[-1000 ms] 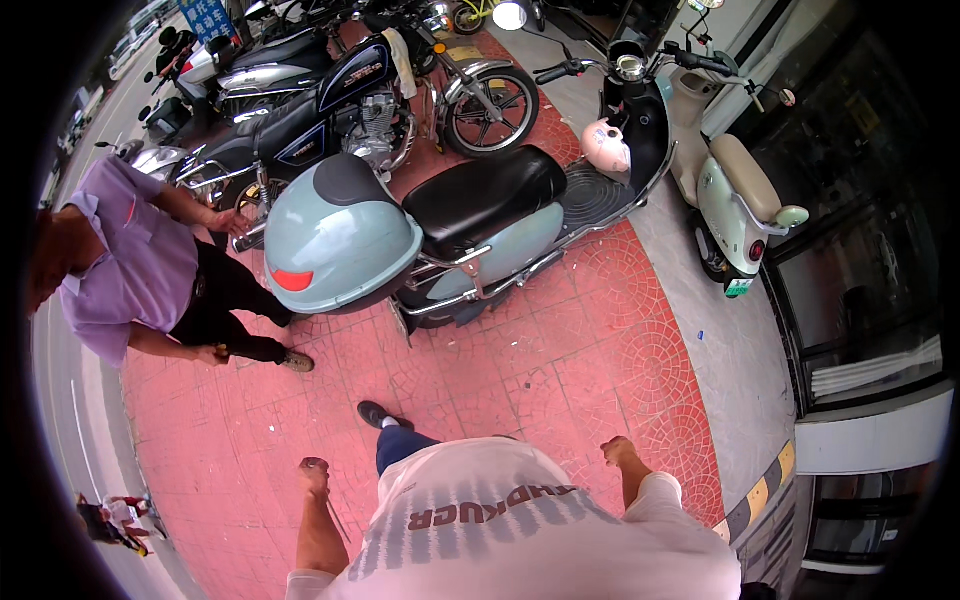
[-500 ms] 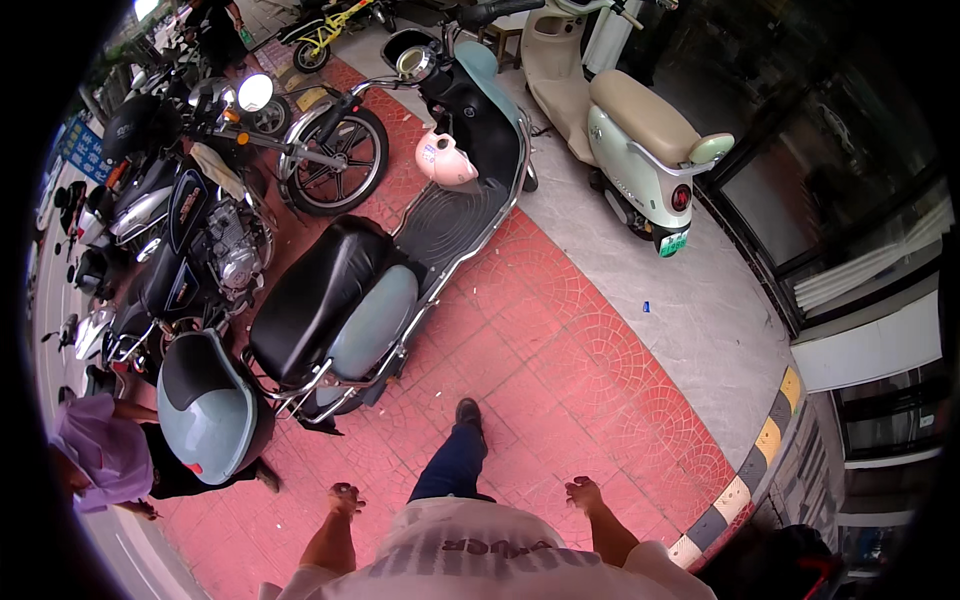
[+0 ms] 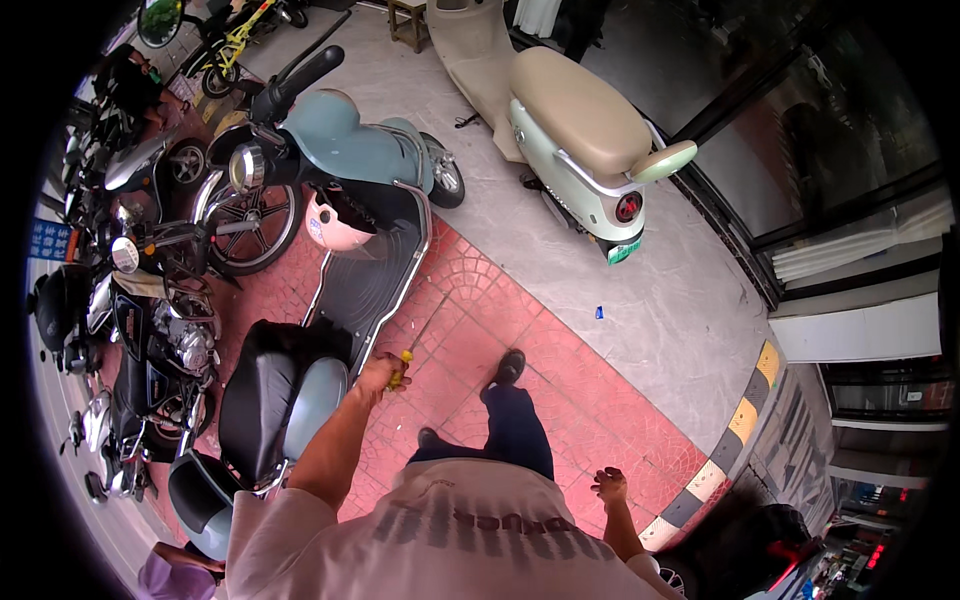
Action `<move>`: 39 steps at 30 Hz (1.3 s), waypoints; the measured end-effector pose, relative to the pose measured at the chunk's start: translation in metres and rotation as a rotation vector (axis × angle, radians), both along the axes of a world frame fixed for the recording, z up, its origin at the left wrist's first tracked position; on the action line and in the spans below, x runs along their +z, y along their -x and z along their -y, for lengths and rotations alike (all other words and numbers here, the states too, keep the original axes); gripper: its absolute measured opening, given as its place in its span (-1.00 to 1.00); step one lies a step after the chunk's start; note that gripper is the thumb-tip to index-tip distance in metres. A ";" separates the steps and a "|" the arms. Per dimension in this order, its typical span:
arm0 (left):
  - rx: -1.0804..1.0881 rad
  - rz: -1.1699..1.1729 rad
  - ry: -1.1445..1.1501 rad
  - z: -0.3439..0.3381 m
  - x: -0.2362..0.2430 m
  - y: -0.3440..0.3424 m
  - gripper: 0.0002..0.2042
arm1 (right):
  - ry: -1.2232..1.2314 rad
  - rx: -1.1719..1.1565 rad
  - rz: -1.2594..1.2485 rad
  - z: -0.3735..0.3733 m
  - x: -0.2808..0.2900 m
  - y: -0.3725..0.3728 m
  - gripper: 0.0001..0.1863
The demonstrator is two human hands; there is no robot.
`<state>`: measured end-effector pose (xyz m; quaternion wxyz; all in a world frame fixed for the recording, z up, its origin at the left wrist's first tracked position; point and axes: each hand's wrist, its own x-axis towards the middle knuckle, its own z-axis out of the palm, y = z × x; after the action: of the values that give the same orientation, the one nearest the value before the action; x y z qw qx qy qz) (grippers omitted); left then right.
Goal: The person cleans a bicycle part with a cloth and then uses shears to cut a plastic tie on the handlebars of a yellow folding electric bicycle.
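Gripping screwdriver (image 3: 418, 338) | left hand (image 3: 380, 374) fingers around yellow handle | beside scooter (image 3: 340, 290)

Pale blue scooter (image 3: 340, 140), pink helmet (image 3: 335, 222), seemingly yellow-handled screwdriver (image 3: 402, 366).

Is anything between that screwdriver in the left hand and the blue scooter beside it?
Nothing visible. The left hand grips a yellow-handled screwdriver whose shaft points up over bare red paving, right beside the blue scooter and its footboard.
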<state>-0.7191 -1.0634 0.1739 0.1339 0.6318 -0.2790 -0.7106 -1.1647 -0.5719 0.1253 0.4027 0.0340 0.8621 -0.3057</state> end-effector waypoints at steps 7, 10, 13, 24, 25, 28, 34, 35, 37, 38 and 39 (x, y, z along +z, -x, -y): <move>0.125 -0.149 -0.191 0.144 0.100 0.148 -0.75 | 0.010 0.190 0.340 0.193 0.008 0.115 -0.69; 0.137 -0.184 -0.147 0.202 0.111 0.202 -0.76 | -0.002 0.252 0.304 0.311 0.050 0.156 -0.63; 0.248 -0.224 -0.220 0.276 0.089 0.251 -0.84 | 0.161 0.545 0.262 0.437 0.097 0.189 -0.53; 0.538 -0.318 -0.346 0.577 0.062 0.350 -0.97 | 0.594 0.550 0.093 0.756 0.300 0.207 -0.54; 0.541 -0.325 -0.278 0.612 0.059 0.346 -0.94 | 0.550 0.518 0.093 0.793 0.311 0.210 -0.54; 0.498 -0.027 0.156 0.661 0.083 0.331 -0.79 | 0.528 0.614 0.019 0.873 0.300 0.239 -0.53; 0.260 0.853 0.866 0.756 0.158 0.235 -0.47 | 0.477 0.904 -0.119 1.053 0.318 0.251 -0.51; 0.260 0.912 0.922 0.770 0.173 0.216 -0.46 | 0.446 0.946 -0.107 1.080 0.317 0.247 -0.51; 0.296 0.962 0.959 0.800 0.178 0.175 -0.46 | 0.370 1.174 -0.200 1.144 0.318 0.232 -0.50; 0.321 1.006 0.964 0.809 0.173 0.153 -0.47 | 0.338 1.276 -0.254 1.175 0.318 0.219 -0.49; 0.345 1.038 0.973 0.824 0.166 0.135 -0.47 | 0.317 1.283 -0.229 1.204 0.320 0.207 -0.48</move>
<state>-0.8543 -1.8870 0.3394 0.3600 0.7913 -0.4870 -0.0844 -1.3715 -1.7762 0.4457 0.4110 -0.5774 0.6934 -0.1303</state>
